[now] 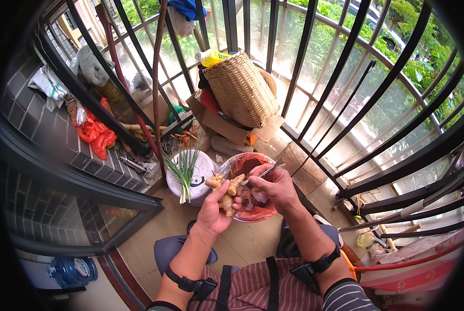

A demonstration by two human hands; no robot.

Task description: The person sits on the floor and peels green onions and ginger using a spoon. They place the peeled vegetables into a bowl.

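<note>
A branched piece of ginger root [227, 203] is in my left hand [215, 213], with the thumb pressed along one of its knobs. My right hand [275, 188] grips a slim metal tool [264, 173], perhaps a small knife or spoon; the fingers hide much of it. The tool's tip is beside the ginger's right-hand knob; whether it touches I cannot tell. Under both hands stands a round bin [274, 214] lined with a red plastic bag, with scraps inside. To its left, a bunch of green onions [185, 175] lies across a white round stool [207, 168].
Ahead, a woven basket [241, 91] leans tilted in a cardboard box [224, 126] against black railings [269, 35]. Red plastic bags [96, 134] hang over the brick ledge at left, beside a glass door [61, 210]. A blue water jug [74, 271] lies at lower left. Poles lean at right.
</note>
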